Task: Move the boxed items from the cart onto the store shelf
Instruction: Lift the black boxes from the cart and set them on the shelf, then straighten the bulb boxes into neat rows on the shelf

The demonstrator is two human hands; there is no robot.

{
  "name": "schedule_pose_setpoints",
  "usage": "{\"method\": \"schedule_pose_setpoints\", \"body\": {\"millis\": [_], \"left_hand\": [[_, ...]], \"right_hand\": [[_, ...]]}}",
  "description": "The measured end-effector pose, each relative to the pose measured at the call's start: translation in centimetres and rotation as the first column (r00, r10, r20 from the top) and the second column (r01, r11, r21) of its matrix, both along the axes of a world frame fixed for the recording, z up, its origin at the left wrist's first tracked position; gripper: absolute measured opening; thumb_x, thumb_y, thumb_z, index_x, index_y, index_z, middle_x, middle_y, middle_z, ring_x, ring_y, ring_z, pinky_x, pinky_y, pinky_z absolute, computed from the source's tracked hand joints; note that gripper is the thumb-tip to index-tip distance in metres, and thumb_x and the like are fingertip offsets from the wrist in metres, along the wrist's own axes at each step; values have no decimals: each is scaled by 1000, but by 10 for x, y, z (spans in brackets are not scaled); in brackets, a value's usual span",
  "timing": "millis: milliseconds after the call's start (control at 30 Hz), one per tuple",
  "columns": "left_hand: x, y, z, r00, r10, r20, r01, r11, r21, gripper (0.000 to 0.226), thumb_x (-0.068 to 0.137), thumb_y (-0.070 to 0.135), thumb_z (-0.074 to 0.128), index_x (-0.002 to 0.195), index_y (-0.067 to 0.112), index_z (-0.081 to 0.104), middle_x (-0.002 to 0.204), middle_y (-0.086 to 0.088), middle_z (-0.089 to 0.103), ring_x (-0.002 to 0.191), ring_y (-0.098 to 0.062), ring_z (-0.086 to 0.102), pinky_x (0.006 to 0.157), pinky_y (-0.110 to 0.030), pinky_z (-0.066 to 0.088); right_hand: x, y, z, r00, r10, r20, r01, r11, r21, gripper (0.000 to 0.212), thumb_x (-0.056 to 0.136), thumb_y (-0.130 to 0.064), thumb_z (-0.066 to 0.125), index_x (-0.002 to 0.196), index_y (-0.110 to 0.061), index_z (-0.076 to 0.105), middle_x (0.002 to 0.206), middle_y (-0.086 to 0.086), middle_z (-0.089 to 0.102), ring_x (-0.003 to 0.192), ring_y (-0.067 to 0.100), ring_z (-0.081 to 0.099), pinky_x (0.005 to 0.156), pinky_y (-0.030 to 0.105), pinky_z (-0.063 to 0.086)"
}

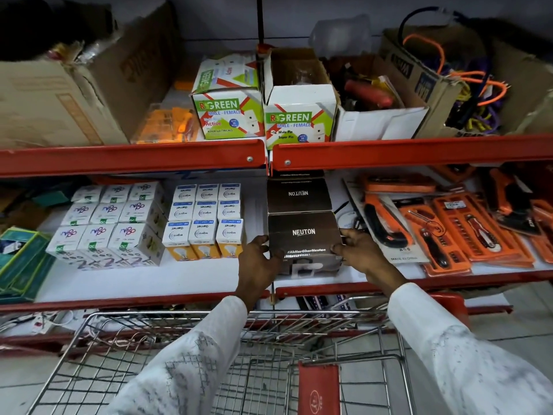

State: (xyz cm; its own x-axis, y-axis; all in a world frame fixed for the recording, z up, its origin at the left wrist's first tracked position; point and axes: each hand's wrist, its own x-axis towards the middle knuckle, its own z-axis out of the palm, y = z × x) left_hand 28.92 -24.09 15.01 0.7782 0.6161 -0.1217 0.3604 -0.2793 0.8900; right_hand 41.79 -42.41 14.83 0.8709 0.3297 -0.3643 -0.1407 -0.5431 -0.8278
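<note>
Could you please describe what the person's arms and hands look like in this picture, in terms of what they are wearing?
Both arms are in long, loose white sleeves: the left sleeve carries faint grey stitched or printed patterning, the right sleeve a fine speckled texture. The left hand and right hand are bare, with no gloves; no rings or watch are visible.

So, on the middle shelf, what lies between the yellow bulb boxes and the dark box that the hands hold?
In the head view, only bare white shelf lies between the yellow bulb boxes and the dark box; at its front, the left hand grips that side.
</note>
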Motion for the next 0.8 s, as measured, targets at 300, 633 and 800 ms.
{"method": "schedule_pose_setpoints", "body": {"millis": [300,633,800], "left_hand": [[-19,13,10,999,3,-49,-4,1000,-15,58,86,35,69,136,12,49,132,-9,60,118,-20,58,89,-22,40],[-116,133,14,965,257,47,-261,935,240,38,85,31,69,117,10,63,105,-8,73,89,-24,71,74,-30,56],[-112,191,6,978,199,-58,-152,879,451,36,86,35,65,101,2,65,91,-21,73,82,-36,69,65,-27,45]], "right_hand": [[-35,15,32,972,-61,228,99,982,-159,66,79,-27,72,138,-9,49,134,14,59,122,31,57,104,39,45],[-130,127,64,792,-22,610,-12,999,52,36,83,-13,64,119,-18,65,108,2,69,82,12,65,73,13,49],[-133,193,26,950,19,313,9,996,-86,50,88,-25,63,133,-9,52,133,12,60,117,29,60,92,27,46]]}}
